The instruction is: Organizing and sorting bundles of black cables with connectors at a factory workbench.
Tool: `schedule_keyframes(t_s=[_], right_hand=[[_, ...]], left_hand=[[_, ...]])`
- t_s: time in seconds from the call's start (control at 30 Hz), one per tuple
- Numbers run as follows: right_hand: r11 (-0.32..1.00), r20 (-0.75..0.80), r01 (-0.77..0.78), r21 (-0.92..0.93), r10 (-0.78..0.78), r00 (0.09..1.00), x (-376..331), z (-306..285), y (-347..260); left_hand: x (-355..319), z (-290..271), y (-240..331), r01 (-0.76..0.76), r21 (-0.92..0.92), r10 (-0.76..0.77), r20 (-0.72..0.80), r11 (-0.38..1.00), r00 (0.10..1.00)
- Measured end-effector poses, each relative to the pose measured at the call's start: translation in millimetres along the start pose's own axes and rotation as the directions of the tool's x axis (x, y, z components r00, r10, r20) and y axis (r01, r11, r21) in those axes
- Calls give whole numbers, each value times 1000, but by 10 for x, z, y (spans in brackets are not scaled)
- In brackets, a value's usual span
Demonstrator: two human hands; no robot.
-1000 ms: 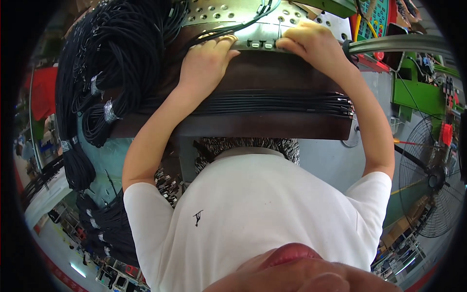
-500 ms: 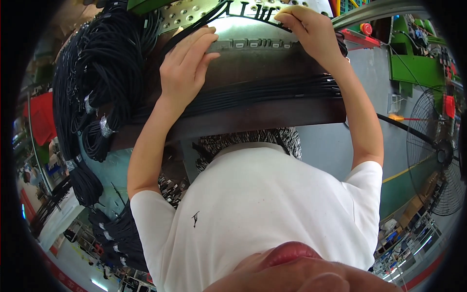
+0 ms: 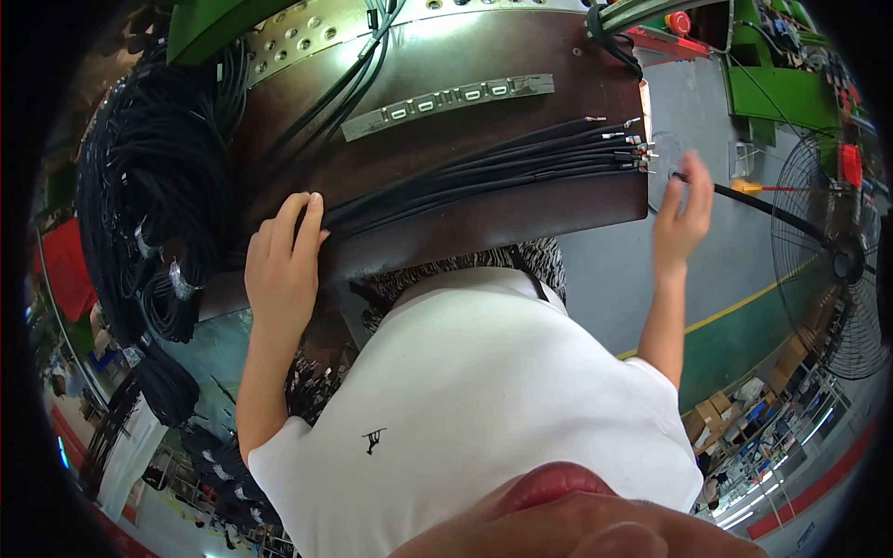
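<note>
My left hand lies over the left part of a bundle of black cables, its fingers stretched out and slightly apart. The bundle runs along the near side of the dark brown table to its right edge, where the stripped ends and small connectors stick out. Just off that edge, beside those ends, is my right hand, blurred, with thumb and fingers apart. Behind it passes a dark fan pole. A metal strip with small slots lies beyond the bundle. Several black cables slant across the table's far left.
A thick heap of black cables hangs at the left. At the far side is a perforated metal plate and a green machine part. A standing fan is at the right, a red button at the far right.
Both hands have come back from the cables at the far side: the left onto the near cable bundle, the right to beside the table's right edge. The view has shifted too.
</note>
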State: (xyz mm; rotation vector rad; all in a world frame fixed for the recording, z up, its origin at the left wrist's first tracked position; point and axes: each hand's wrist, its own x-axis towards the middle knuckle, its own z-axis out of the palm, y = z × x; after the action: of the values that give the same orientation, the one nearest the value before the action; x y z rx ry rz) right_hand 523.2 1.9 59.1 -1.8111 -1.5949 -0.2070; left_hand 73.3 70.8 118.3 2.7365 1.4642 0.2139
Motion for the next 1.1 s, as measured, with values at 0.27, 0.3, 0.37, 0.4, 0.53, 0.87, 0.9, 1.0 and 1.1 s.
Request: schedule_keyframes(t_s=[0.27,0.3,0.37,0.4,0.53,0.87,0.9,1.0,1.1], right_hand=[[889,178,340,307,-405,897,66,302,-911],[897,162,347,275,-399,902,57,328,-957],[905,167,334,263,-384,908,38,319,-996],[911,168,324,254,-372,913,58,313,-997],[923,210,267,275,-329,921,63,302,-1043],[870,172,449,203,-483,858,969,693,-1257],[826,173,478,299,-540,824,997,850,-1276],[762,236,432,482,-588,774,1006,1009,-1344],[741,280,432,514,-621,733,965,943,-1365]], left_hand=[[381,-223,-339,333,-801,-206,263,497,942],[509,-293,-353,414,-777,-54,444,474,894],[878,-418,-183,581,-735,238,669,350,704],[1096,-358,-32,589,-697,314,713,408,627],[1835,-64,825,456,-779,463,624,430,629],[816,-89,1204,555,-741,69,575,-379,815],[747,-66,1186,508,-740,-8,570,-440,822],[599,-19,1103,443,-724,-145,591,-529,794],[482,35,1029,401,-709,-210,606,-580,767]])
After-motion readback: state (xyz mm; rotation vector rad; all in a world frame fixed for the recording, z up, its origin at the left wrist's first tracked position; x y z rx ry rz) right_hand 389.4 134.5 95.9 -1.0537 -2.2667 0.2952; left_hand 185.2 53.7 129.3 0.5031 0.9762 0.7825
